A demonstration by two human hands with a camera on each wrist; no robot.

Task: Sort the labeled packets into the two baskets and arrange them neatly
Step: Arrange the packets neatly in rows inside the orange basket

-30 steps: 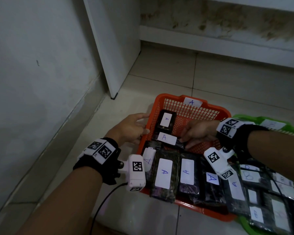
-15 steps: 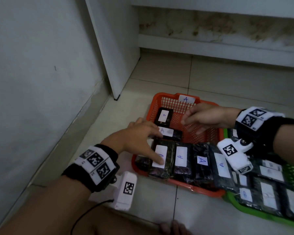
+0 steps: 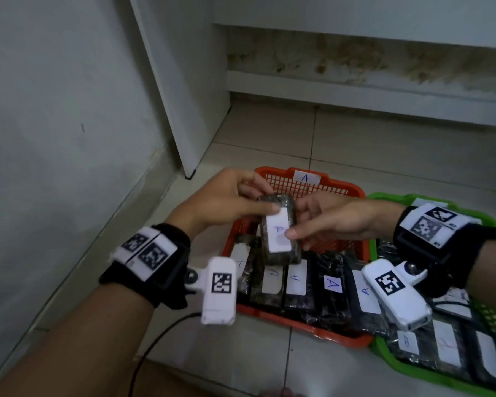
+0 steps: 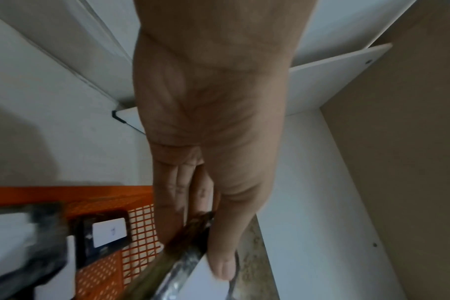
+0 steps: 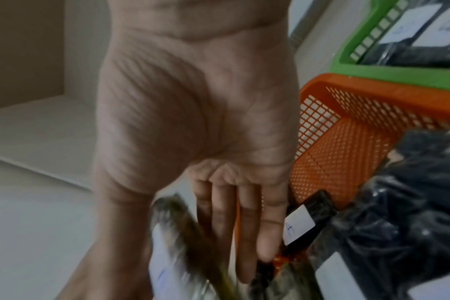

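Head downward; wrists close along palms

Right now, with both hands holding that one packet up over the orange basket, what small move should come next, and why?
Probably lower the packet into the bare back part of the orange basket. The left hand and right hand pinch it from either side above that basket, whose tag reads A. The front row is already packed with A packets. The held label is too blurred to read for sure.
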